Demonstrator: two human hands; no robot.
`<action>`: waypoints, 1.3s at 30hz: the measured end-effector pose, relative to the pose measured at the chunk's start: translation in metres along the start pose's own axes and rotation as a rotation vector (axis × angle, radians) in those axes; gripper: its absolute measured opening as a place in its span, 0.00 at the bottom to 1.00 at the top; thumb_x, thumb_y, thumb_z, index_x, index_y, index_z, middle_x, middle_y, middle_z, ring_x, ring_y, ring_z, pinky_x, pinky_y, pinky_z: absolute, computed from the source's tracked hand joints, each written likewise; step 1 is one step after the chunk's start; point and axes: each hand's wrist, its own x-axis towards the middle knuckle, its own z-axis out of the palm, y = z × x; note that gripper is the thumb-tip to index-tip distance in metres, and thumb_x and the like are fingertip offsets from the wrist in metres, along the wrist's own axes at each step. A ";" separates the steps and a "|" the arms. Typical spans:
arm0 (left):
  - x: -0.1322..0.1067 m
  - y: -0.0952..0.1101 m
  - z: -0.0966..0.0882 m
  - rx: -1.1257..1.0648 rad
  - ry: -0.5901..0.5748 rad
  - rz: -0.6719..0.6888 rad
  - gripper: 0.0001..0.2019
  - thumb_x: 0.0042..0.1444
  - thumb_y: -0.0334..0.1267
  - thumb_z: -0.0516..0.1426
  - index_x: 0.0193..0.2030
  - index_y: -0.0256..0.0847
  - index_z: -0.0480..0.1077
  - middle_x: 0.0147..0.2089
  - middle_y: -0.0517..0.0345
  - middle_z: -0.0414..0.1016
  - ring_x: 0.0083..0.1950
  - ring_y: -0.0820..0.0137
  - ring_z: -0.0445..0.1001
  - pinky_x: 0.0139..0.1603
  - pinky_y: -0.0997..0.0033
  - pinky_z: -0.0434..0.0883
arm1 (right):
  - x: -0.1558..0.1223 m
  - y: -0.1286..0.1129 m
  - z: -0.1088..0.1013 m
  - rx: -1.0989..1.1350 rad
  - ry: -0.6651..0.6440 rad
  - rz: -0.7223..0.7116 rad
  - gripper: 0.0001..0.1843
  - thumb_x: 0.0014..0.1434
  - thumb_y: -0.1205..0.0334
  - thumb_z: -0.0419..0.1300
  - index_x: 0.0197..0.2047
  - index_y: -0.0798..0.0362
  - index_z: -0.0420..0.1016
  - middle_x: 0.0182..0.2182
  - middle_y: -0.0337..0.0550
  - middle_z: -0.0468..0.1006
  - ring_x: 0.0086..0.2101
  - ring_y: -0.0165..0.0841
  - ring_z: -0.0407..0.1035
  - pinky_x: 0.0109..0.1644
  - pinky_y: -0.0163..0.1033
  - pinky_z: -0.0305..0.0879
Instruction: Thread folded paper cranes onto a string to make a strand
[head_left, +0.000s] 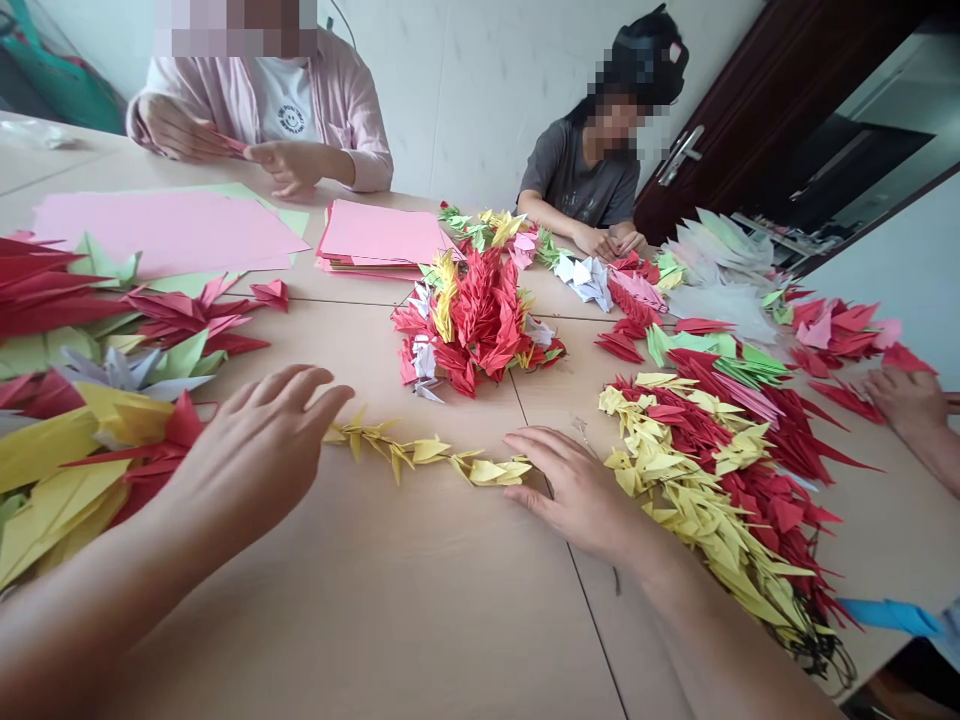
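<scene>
A short string of yellow folded-paper cranes [431, 452] lies across the table between my two hands. My left hand [262, 435] hovers at its left end, fingers spread and thumb apart; nothing shows in it. At the other end, my right hand [574, 485] rests low by the last yellow piece, its thumb and fingers parted. Whether its fingertips touch the paper I cannot tell. Beyond the string sits a bundle of red, white and yellow folded paper [480, 320]. Long yellow and red strings [697, 500] lie heaped to the right of my right hand.
Loose red, yellow and green folded pieces [97, 420] pile up on the left. Pink paper sheets [172, 230] and a second pink stack [382, 235] lie farther back. Two people sit across the table [375, 600]; another person's hand [911, 395] reaches in at right.
</scene>
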 end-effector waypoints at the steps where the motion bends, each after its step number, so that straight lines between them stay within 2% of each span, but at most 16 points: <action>1: -0.001 0.006 0.002 -0.078 0.050 0.056 0.22 0.59 0.27 0.43 0.54 0.37 0.70 0.58 0.41 0.72 0.63 0.45 0.65 0.58 0.42 0.67 | 0.000 -0.001 0.000 0.012 -0.018 0.011 0.24 0.63 0.55 0.61 0.60 0.55 0.67 0.55 0.53 0.74 0.55 0.43 0.68 0.59 0.53 0.68; 3: -0.004 0.020 0.007 -0.215 0.081 0.183 0.20 0.62 0.30 0.46 0.58 0.39 0.68 0.60 0.45 0.71 0.67 0.52 0.62 0.64 0.48 0.64 | 0.000 -0.004 -0.001 0.033 -0.046 0.024 0.26 0.62 0.54 0.63 0.60 0.56 0.68 0.54 0.52 0.75 0.54 0.42 0.69 0.59 0.52 0.68; 5: -0.008 0.032 0.015 -0.261 0.014 0.278 0.20 0.65 0.36 0.49 0.63 0.44 0.65 0.63 0.49 0.70 0.69 0.55 0.60 0.66 0.52 0.63 | 0.000 -0.007 -0.003 0.048 -0.067 0.032 0.27 0.60 0.55 0.64 0.60 0.56 0.68 0.54 0.51 0.75 0.54 0.42 0.69 0.58 0.51 0.69; 8: -0.012 0.035 0.027 -0.228 -0.048 0.369 0.24 0.65 0.47 0.52 0.66 0.47 0.62 0.69 0.50 0.63 0.70 0.52 0.58 0.69 0.46 0.58 | -0.001 -0.010 -0.006 0.060 -0.091 0.055 0.26 0.59 0.60 0.66 0.60 0.54 0.69 0.53 0.49 0.76 0.53 0.41 0.69 0.58 0.50 0.69; 11: -0.011 0.025 0.034 -0.163 -0.074 0.347 0.27 0.64 0.53 0.51 0.66 0.42 0.63 0.68 0.45 0.64 0.71 0.48 0.57 0.69 0.41 0.56 | -0.001 -0.010 -0.006 0.079 -0.101 0.087 0.23 0.59 0.64 0.65 0.58 0.52 0.70 0.52 0.47 0.76 0.52 0.41 0.70 0.56 0.50 0.69; 14: -0.008 0.018 0.035 -0.142 -0.066 0.307 0.27 0.63 0.54 0.51 0.63 0.40 0.67 0.66 0.42 0.67 0.70 0.45 0.58 0.69 0.37 0.54 | -0.001 -0.008 -0.005 0.101 -0.089 0.107 0.20 0.60 0.66 0.63 0.56 0.51 0.71 0.51 0.46 0.77 0.51 0.40 0.71 0.54 0.48 0.70; 17: -0.008 0.021 0.033 -0.138 -0.011 0.296 0.28 0.63 0.54 0.52 0.63 0.40 0.67 0.67 0.40 0.65 0.71 0.45 0.56 0.70 0.37 0.51 | 0.000 -0.009 -0.002 0.124 -0.075 0.117 0.15 0.61 0.67 0.62 0.52 0.51 0.75 0.45 0.44 0.79 0.45 0.38 0.74 0.49 0.44 0.71; 20: -0.012 0.030 0.033 -0.179 0.011 0.331 0.31 0.62 0.53 0.53 0.69 0.43 0.59 0.70 0.45 0.60 0.73 0.48 0.51 0.71 0.39 0.50 | 0.001 -0.014 -0.001 0.136 -0.063 0.131 0.10 0.61 0.67 0.61 0.46 0.51 0.77 0.40 0.41 0.80 0.40 0.36 0.75 0.43 0.40 0.71; 24: -0.016 0.034 0.036 -0.241 -0.057 0.399 0.33 0.62 0.54 0.54 0.71 0.50 0.52 0.71 0.51 0.60 0.74 0.51 0.50 0.71 0.42 0.52 | 0.002 -0.018 -0.003 0.147 -0.061 0.141 0.09 0.60 0.68 0.62 0.45 0.50 0.77 0.38 0.39 0.80 0.37 0.34 0.75 0.40 0.38 0.69; 29: -0.013 0.029 0.037 -0.186 -0.044 0.366 0.29 0.62 0.54 0.53 0.67 0.45 0.61 0.70 0.47 0.62 0.73 0.50 0.52 0.71 0.42 0.52 | 0.002 -0.018 -0.003 0.140 -0.066 0.155 0.09 0.59 0.68 0.63 0.44 0.51 0.77 0.38 0.40 0.80 0.36 0.34 0.75 0.41 0.39 0.70; 33: -0.009 0.028 0.032 -0.142 -0.010 0.362 0.22 0.63 0.53 0.53 0.54 0.39 0.72 0.67 0.43 0.66 0.71 0.48 0.56 0.71 0.41 0.53 | 0.001 -0.019 -0.003 0.185 -0.083 0.140 0.13 0.61 0.65 0.63 0.49 0.51 0.76 0.42 0.42 0.79 0.40 0.35 0.75 0.44 0.40 0.72; 36: -0.009 0.033 0.028 -0.156 0.068 0.320 0.16 0.63 0.49 0.54 0.44 0.39 0.73 0.65 0.42 0.68 0.70 0.48 0.58 0.70 0.39 0.53 | 0.000 -0.021 -0.002 0.234 -0.107 0.125 0.16 0.61 0.63 0.63 0.53 0.53 0.74 0.45 0.44 0.78 0.44 0.37 0.74 0.47 0.41 0.72; 39: -0.015 0.052 0.024 -0.240 0.142 0.293 0.15 0.63 0.47 0.55 0.49 0.38 0.71 0.64 0.41 0.69 0.69 0.50 0.61 0.69 0.43 0.57 | 0.000 -0.021 -0.002 0.315 -0.101 0.115 0.17 0.62 0.60 0.63 0.53 0.54 0.74 0.47 0.47 0.78 0.47 0.39 0.73 0.50 0.43 0.72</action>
